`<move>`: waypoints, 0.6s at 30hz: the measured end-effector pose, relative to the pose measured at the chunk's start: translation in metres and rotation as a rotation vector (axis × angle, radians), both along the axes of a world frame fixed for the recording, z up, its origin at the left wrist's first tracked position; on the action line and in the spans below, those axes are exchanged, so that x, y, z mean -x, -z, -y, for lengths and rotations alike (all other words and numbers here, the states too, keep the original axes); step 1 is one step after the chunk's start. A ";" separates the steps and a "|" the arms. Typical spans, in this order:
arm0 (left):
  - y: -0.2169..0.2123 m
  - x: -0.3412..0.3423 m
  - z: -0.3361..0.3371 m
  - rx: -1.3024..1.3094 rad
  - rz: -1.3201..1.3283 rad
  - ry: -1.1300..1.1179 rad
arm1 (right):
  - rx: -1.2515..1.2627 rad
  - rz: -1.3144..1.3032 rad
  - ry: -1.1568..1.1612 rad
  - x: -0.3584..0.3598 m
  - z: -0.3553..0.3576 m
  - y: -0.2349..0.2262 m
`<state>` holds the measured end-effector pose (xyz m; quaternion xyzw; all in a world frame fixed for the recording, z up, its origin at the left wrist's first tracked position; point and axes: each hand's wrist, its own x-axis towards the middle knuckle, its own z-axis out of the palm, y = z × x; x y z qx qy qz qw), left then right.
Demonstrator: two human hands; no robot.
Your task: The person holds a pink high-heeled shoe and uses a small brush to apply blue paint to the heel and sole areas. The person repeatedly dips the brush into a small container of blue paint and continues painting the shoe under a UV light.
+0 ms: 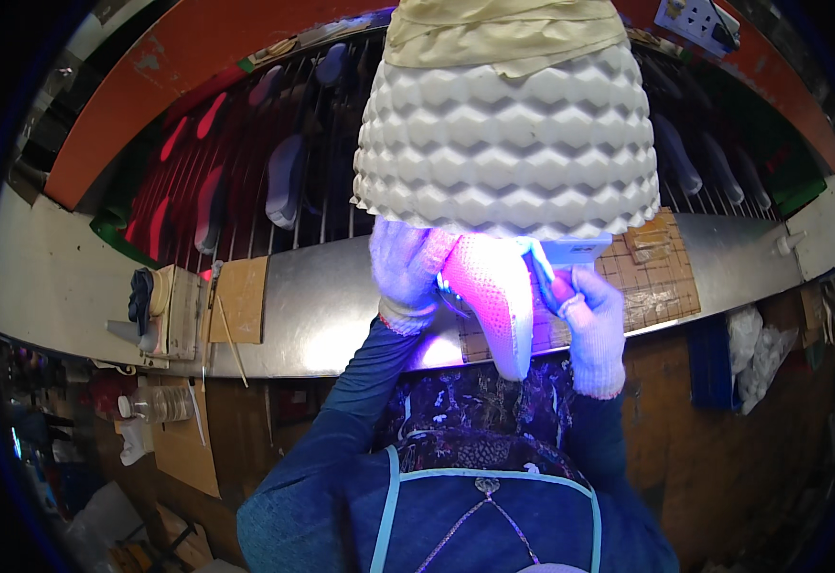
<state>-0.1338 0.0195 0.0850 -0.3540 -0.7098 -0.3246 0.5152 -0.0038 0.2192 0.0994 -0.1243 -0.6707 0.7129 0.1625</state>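
A light-coloured shoe (496,298) with a dotted, perforated surface hangs tilted under a lamp, glowing pink and white. My left hand (404,263), in a white knitted glove, is closed round its far left part. Beside the shoe's right edge is my right hand (587,310), also gloved, with a bare thumb tip and the fingers curled in a pinch. Whatever those fingers hold, if anything, I cannot make out. The large white shade (508,143) with zigzag relief and cream tape covers the shoe's far end.
Behind the metal ledge (308,286), a rack of bars carries several shoe soles (285,181), some lit red. Cardboard (652,272) lies on the ledge at the right. At the left stand a small box (183,315) and a clear plastic bottle (161,404). A power socket (696,24) is at the upper right.
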 end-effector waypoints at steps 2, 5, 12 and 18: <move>0.011 0.004 0.004 -0.001 0.023 -0.011 | -0.018 0.048 -0.018 -0.016 0.002 0.002; 0.032 0.012 0.011 -0.049 0.153 0.007 | 0.029 0.090 -0.057 -0.039 0.004 -0.006; 0.059 0.029 0.024 0.090 -0.047 -0.147 | -0.236 0.052 0.056 -0.058 0.022 -0.015; 0.033 0.022 0.024 0.111 -0.029 -0.018 | -0.415 -0.007 0.075 -0.047 0.022 -0.008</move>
